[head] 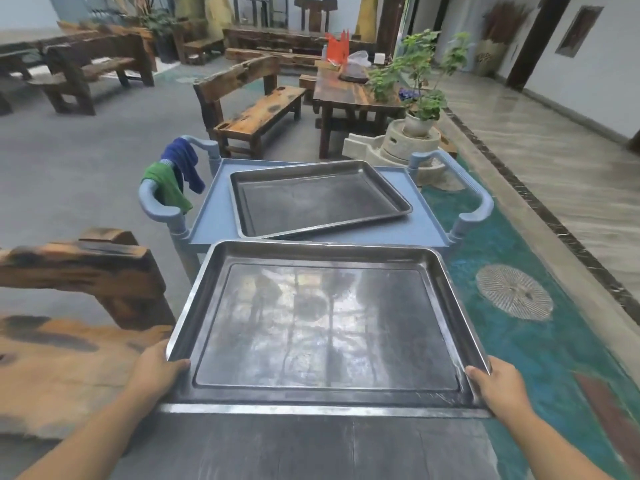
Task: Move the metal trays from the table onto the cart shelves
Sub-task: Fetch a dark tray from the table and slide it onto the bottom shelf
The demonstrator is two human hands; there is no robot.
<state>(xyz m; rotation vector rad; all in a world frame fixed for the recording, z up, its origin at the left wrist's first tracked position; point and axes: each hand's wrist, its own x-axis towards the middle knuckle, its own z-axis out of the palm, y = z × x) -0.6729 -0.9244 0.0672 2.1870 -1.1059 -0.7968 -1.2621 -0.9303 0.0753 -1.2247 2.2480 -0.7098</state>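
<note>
I hold a large shiny metal tray (325, 320) level in front of me. My left hand (156, 370) grips its near left corner, thumb over the rim. My right hand (498, 386) grips the near right corner the same way. The tray's far edge reaches just over the near edge of the blue cart (214, 216). A second metal tray (318, 199) lies askew on the cart's top shelf. Below my hands a dark flat surface (311, 448) fills the bottom of the view; whether it is another tray or the table I cannot tell.
Green and blue cloths (173, 178) hang on the cart's left handle. A wooden bench (69, 306) stands close on my left. Beyond the cart are a wooden bench (256, 109), a table, a potted plant (419, 98) on a stone mill, and teal floor to the right.
</note>
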